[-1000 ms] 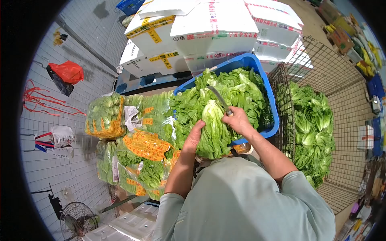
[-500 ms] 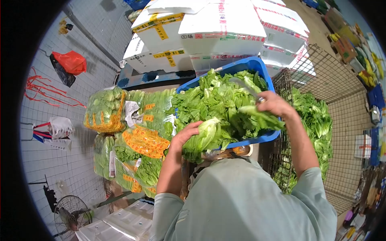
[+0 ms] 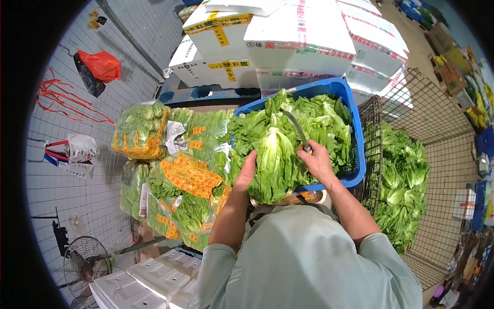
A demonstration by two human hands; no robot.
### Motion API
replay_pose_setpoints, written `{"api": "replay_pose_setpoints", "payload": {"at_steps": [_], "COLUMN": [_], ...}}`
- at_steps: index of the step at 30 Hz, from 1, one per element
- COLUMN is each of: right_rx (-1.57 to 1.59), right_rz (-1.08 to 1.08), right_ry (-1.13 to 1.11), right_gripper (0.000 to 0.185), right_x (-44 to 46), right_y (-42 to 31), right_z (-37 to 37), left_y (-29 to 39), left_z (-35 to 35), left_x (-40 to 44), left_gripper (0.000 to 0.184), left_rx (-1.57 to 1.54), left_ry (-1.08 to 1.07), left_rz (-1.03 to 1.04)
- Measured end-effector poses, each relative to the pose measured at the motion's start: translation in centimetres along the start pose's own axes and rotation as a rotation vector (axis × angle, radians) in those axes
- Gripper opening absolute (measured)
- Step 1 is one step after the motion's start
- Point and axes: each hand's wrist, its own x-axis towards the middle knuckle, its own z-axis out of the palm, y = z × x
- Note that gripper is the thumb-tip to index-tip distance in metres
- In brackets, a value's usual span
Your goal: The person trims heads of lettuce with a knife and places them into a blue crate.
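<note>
My left hand (image 3: 246, 172) holds a head of lettuce (image 3: 275, 154) by its left side, with most of the fingers hidden behind the leaves. The pale stalk end of the lettuce points away from me. In my right hand (image 3: 316, 162) is a curved knife (image 3: 294, 126), its fingers closed around the handle. The blade arcs up and left, just right of the lettuce's stalk end; I cannot tell whether it touches. Loose green leaves (image 3: 329, 116) heap up behind both hands inside a blue crate (image 3: 358, 154).
Bagged greens (image 3: 139, 131) are stacked left of the crate. White foam boxes (image 3: 301, 38) stand behind it. At the right, a wire cage (image 3: 442, 149) holds several lettuce heads (image 3: 404, 188). A fan (image 3: 87, 265) and foam lids (image 3: 149, 283) are at lower left.
My right hand has moved left and nearer with the knife, and the loose leaves under it are gone from there. The lettuce now sits more upright and fully in view.
</note>
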Motion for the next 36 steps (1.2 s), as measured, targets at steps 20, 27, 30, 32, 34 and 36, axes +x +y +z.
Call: {"api": "replay_pose_setpoints", "payload": {"at_steps": [20, 27, 30, 32, 34, 36], "right_rx": [1.373, 1.39, 1.066, 0.623, 0.079, 0.026], "right_rz": [0.536, 0.471, 0.306, 0.012, 0.033, -0.079], "right_ry": [-0.064, -0.163, -0.109, 0.052, 0.171, 0.275], "right_gripper": [0.054, 0.055, 0.045, 0.035, 0.031, 0.029], "right_x": [-0.6, -1.0, -0.1, 0.9, 0.1, 0.3], "right_y": [4.0, 3.5, 4.4, 6.1, 2.1, 2.0], "right_z": [-1.0, -0.6, 0.4, 1.1, -0.1, -0.8], "left_y": [0.9, -2.3, -3.0, -3.5, -3.7, -3.3], "left_z": [7.1, 5.6, 7.5, 6.7, 6.5, 6.9], "left_x": [0.5, 1.7, 0.5, 0.8, 0.7, 0.4], "left_gripper": [0.042, 0.067, 0.066, 0.063, 0.054, 0.052], "left_rx": [0.469, 0.348, -0.034, -0.097, -0.152, -0.145], "left_ry": [0.072, 0.038, -0.14, -0.163, -0.137, -0.107], "left_rz": [0.213, 0.226, -0.05, -0.09, -0.102, -0.095]}}
